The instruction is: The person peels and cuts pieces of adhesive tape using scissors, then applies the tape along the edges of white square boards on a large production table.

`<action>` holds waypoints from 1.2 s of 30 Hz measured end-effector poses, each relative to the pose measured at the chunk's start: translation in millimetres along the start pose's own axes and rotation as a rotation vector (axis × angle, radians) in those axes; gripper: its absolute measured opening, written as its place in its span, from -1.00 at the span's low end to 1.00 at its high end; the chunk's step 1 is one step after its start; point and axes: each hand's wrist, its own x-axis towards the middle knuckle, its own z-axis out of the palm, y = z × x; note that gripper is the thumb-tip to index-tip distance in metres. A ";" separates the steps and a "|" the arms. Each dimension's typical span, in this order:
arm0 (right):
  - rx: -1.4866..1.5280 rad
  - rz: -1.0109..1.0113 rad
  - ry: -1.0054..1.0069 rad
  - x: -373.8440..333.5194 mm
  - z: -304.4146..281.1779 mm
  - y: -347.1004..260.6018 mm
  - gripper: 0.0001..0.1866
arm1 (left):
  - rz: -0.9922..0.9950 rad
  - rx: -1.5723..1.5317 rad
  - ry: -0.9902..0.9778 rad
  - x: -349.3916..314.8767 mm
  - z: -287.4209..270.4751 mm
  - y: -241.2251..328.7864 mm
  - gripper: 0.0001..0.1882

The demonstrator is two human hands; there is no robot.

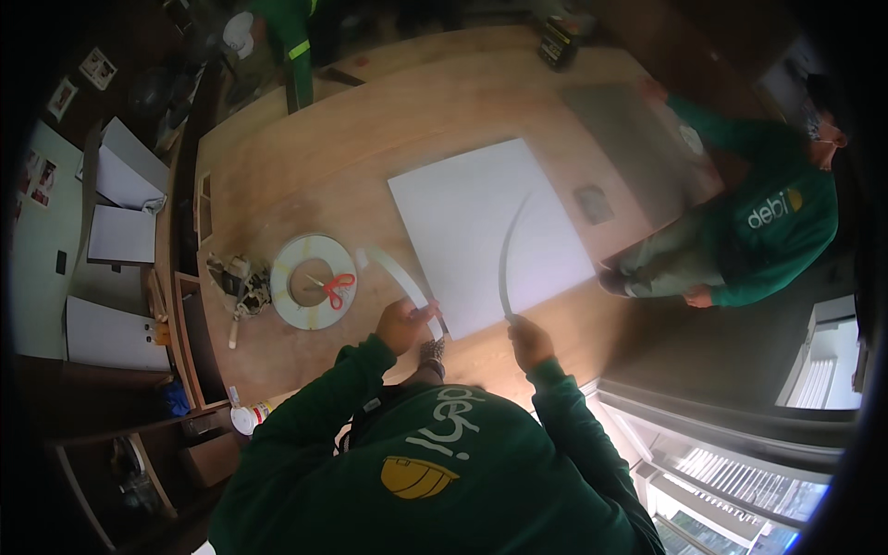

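Observation:
My left hand (404, 324) is closed around a white flexible strip (400, 274), which curves away toward the far left. In my right hand (530, 342) is a narrow, greyish curved strip (505, 268), pinched at its near end and reaching up over the board. I cannot tell whether the two are parts of one strip. A white rectangular board (490, 222) lies flat on the wooden table, just beyond both hands. To the left sits a white coiled roll of banding (287, 287), with red-handled scissors (340, 289) lying across it.
Left of the roll stands a small cluttered pile of tools (242, 289). A co-worker (758, 203) in green is at the right side of the wooden table (370, 148). Another person's green sleeve (294, 46) shows at the far left. A dark can (558, 43) stands at the back.

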 end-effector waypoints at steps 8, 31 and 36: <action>-0.182 0.044 -0.074 88.6 77.4 82.7 -0.70 | 0.003 0.085 -0.011 25.7 -35.5 15.8 -0.74; 0.145 0.593 -0.101 -52.5 14.5 -3.0 -0.48 | 0.143 -0.023 -0.305 50.4 10.0 56.1 -0.76; 0.496 0.355 -0.156 -85.3 -11.3 -35.2 -0.70 | 0.174 -0.017 -0.484 52.3 62.6 87.4 -0.76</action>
